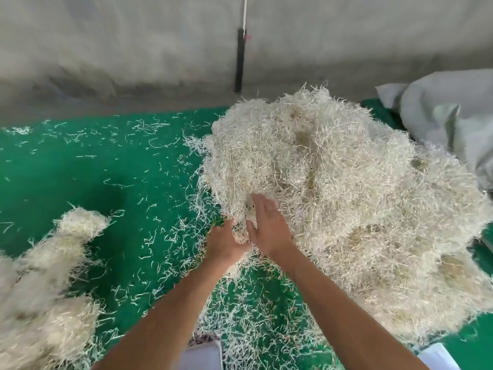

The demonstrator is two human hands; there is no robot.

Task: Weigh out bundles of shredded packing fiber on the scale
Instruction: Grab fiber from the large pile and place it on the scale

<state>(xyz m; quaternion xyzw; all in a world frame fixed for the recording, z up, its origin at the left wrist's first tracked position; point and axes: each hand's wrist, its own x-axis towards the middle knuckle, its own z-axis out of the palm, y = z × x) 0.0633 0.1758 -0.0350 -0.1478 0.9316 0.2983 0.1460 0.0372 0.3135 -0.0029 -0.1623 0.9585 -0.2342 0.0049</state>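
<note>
Fiber heap (333, 182): shredded pale packing fiber lay piled high on the right half of the green desk (93, 169), spreading toward the near edge.
Desk: covered in green matting, strewn with loose strands.
Grey sack (450, 121): crumpled at the far right, just behind the heap.
Smaller fiber clumps (53, 263): lay at the near left, well apart from the heap.
Right hand (266, 225): fingers straight, pressed into the heap's near-left edge.
Left hand (225, 243): just beside the right, its fingers buried in fiber; grip could not be told.
</note>
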